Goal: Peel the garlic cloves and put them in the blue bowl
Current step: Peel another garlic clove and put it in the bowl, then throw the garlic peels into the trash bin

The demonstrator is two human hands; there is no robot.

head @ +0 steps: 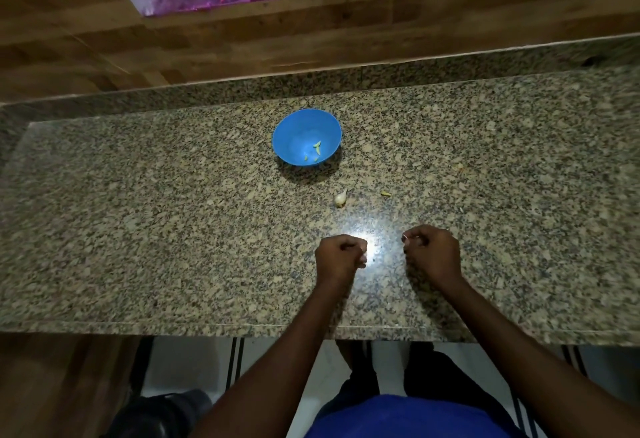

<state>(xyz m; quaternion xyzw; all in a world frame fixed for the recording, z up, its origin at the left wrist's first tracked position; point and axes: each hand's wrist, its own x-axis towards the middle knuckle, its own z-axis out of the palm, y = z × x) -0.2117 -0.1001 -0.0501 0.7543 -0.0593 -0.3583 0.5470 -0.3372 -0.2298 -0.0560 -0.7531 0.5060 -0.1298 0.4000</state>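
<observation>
1. The blue bowl (307,136) stands upright on the far middle of the counter, with a few small pale green pieces inside.
2. One unpeeled garlic clove (340,197), whitish, lies just in front of the bowl, apart from it.
3. A small yellowish piece (385,194) lies near the clove, to its right.

single view from my head, looking steeply down and forward. granite counter (173,229) fills the frame's middle, wooden wall (86,39) along the top, floor and my torso at the bottom edge.
</observation>
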